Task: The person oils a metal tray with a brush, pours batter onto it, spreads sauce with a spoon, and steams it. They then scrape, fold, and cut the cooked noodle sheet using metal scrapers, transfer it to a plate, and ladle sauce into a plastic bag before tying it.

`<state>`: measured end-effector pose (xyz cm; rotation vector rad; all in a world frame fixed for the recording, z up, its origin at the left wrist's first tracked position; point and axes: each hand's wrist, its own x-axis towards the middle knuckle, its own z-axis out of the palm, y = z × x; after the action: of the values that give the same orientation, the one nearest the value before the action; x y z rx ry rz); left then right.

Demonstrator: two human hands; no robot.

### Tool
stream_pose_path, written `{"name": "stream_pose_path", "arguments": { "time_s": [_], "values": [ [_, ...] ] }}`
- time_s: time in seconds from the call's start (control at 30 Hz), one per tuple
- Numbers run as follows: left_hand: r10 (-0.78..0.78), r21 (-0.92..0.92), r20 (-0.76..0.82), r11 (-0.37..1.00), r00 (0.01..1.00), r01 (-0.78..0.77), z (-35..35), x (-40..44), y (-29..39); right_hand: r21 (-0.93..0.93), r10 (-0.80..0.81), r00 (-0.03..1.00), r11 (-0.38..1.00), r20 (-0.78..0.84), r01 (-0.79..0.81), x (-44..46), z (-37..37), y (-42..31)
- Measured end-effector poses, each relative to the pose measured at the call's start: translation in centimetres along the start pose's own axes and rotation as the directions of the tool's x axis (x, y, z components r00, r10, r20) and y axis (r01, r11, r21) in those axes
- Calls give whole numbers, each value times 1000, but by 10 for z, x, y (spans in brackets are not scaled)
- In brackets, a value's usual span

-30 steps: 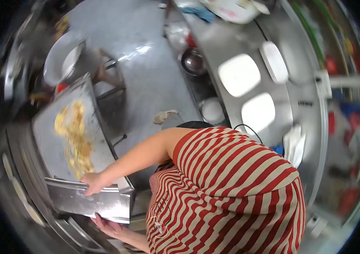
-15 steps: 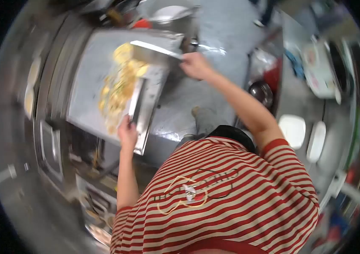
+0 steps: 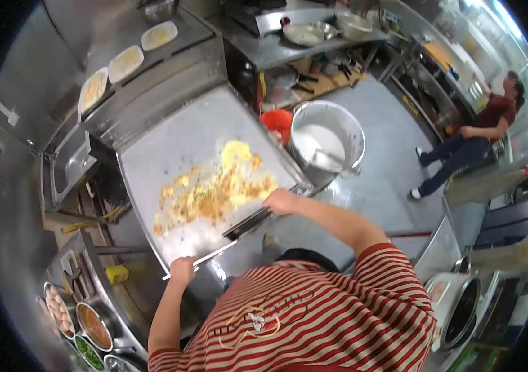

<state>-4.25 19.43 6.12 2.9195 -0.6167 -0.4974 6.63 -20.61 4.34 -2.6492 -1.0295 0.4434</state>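
Observation:
My left hand (image 3: 182, 270) is closed around a metal griddle spatula (image 3: 217, 252), seen nearly edge-on at the near side of the griddle. My right hand (image 3: 281, 201) grips a second griddle spatula (image 3: 248, 223), whose dark blade slants down and left toward the first one. Both blades lie along the front edge of the flat steel griddle (image 3: 180, 133). Beyond them a loose spread of food (image 3: 214, 195) covers the griddle's middle, with yellow egg-like patches, browned bits and green specks. A yellow patch (image 3: 236, 153) sits at its far end.
A large metal pot (image 3: 358, 139) with white contents stands right of the griddle, beside a red container (image 3: 269, 116). Three white plates (image 3: 112, 73) line the back ledge. Bowls of eggs (image 3: 60, 313) and sauce (image 3: 95, 325) sit lower left. Another person (image 3: 472, 133) stands far right.
My view has turned, bringing the plates, pot and other person clearly into sight. The right-hand spatula has come from over the food down to the griddle's near edge. Both hands keep their spatulas.

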Motion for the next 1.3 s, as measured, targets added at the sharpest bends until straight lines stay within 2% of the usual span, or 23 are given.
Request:
{"name": "stream_pose_path", "arguments": {
  "time_s": [0.07,0.13,0.23,0.3,0.33,0.37,0.4,0.43,0.5,0.53,0.6,0.67,0.73,0.77,0.87,0.97,1.03,1.1,1.13,1.17,1.2,1.27,1.3],
  "values": [
    [-107,-10,-4,994,994,107,-7,11,-1,35,10,993,999,122,-15,20,-20,7],
    [-124,4,12,992,992,124,-4,12,-5,39,24,993,999,111,-28,25,-26,12],
    [-31,-30,-24,999,999,30,13,4,2,-6,-42,973,999,227,44,10,-27,22],
    [-153,78,-28,985,988,154,27,13,-4,92,-17,983,996,185,0,9,-22,30],
    [-129,116,38,986,991,123,69,26,-46,244,151,983,954,109,-173,21,-17,35],
    [-125,161,50,980,991,116,101,40,-80,168,180,983,968,42,-184,38,-5,44],
    [-164,95,227,985,960,145,104,50,-102,235,175,973,950,148,-207,44,-21,43],
    [-259,223,171,950,951,219,4,57,-42,172,58,991,982,117,-78,57,-17,55],
    [-167,214,88,966,982,145,-9,62,-43,122,-32,999,992,4,31,53,-29,56],
    [-118,108,82,988,990,109,-23,57,-31,-1,39,995,999,93,-39,39,-57,37],
    [-117,-16,116,993,986,120,-15,37,-11,-56,71,973,997,220,-60,16,-41,38],
    [-217,83,206,975,954,204,-17,34,7,-100,-1,970,995,245,26,11,-31,32],
    [-221,135,81,969,972,209,-3,51,-18,-218,145,977,970,154,-109,28,-31,31],
    [-228,92,-23,969,974,229,4,63,-36,-87,131,990,988,51,-127,44,-30,40],
    [-190,23,-68,981,979,192,-29,84,-48,-85,71,997,994,-19,-72,63,-47,47],
    [-196,26,118,981,973,195,-10,52,-33,-154,142,976,981,168,-116,13,-40,38],
    [-188,-17,217,980,958,196,-7,19,0,-146,-42,992,988,115,59,-34,-5,39],
    [-157,-35,242,985,957,170,2,9,10,-180,-66,997,981,37,71,-53,12,24],
    [-111,111,167,989,980,93,33,6,2,-179,-66,997,981,40,72,-44,13,27],
    [-56,257,100,966,993,28,51,5,-4,-235,-89,994,969,-65,72,-35,16,29],
    [-60,253,103,967,993,32,50,14,-11,-289,-118,979,955,-168,66,-26,18,30],
    [-136,310,15,943,991,124,45,55,-38,-338,-12,988,940,-155,-42,17,15,45],
    [-88,395,-94,911,992,118,43,81,-67,-375,35,994,924,-101,-71,46,6,56]
  ]
}}
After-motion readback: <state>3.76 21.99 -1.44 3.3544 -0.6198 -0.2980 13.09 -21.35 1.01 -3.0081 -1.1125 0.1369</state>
